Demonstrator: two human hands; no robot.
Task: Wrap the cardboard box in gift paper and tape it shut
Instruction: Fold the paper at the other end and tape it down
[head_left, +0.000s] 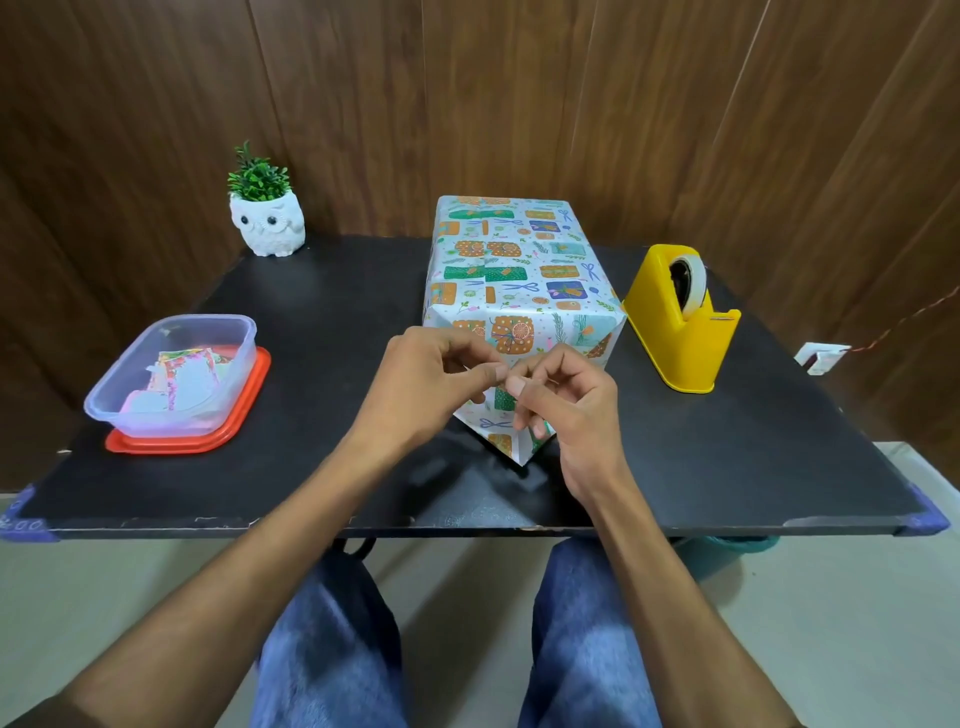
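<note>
Gift paper (519, 260) white w/ present print; tape dispenser (680, 332) yellow; lid (192, 441) red.

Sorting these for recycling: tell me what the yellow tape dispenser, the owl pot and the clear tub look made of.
Yellow tape dispenser: moulded plastic, by its smooth, evenly coloured shell with a soft sheen. Owl pot: probably glazed ceramic, glossy white with moulded feathers; resin is possible. Clear tub: translucent plastic, slightly frosted, with paper scraps showing through its wall.

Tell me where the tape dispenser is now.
In the head view, the yellow tape dispenser stands on the right side of the black table, close beside the wrapped box, to its right.
</note>
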